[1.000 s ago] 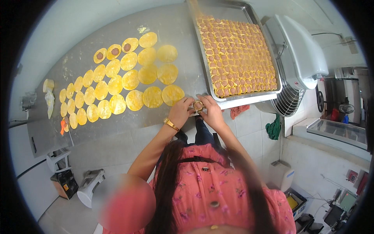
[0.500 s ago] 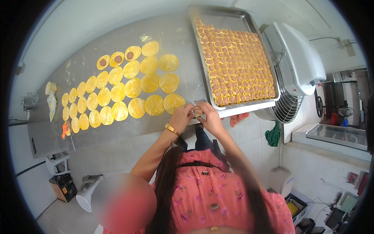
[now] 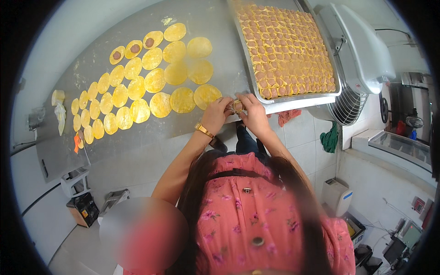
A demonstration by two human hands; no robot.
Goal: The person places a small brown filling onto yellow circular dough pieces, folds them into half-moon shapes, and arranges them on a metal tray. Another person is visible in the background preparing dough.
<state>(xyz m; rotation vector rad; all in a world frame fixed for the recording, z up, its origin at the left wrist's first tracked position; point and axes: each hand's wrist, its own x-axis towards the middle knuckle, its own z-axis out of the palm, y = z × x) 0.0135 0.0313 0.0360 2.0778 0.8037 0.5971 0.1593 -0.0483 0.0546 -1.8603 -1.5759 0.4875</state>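
Note:
At the table's front edge, both hands close around one small open-topped dumpling (image 3: 238,106), a yellow wrapper with pinkish-brown filling showing on top. My left hand (image 3: 215,115), with a gold watch on its wrist, grips it from the left by the fingertips. The fingers of my right hand (image 3: 255,113) pinch its right side. To the left, flat round yellow wrappers (image 3: 182,100) lie in rows; the closest one is just beyond my left hand. Three wrappers in the far row carry a ball of filling (image 3: 135,48). Beyond my right hand, a metal tray (image 3: 250,73) holds many dumplings (image 3: 293,59) in tight rows.
The grey metal table (image 3: 151,127) bears everything. Right of the tray stands a large white machine (image 3: 362,46) with a wire guard (image 3: 349,107). A wrapped pale block (image 3: 58,98) and an orange item (image 3: 77,143) sit at the left end. A green cloth (image 3: 329,137) hangs at right.
The whole view has shifted, so table and tray appear higher in the picture. Both hands still hold the dumpling at the table edge, with fingers slightly moved around it.

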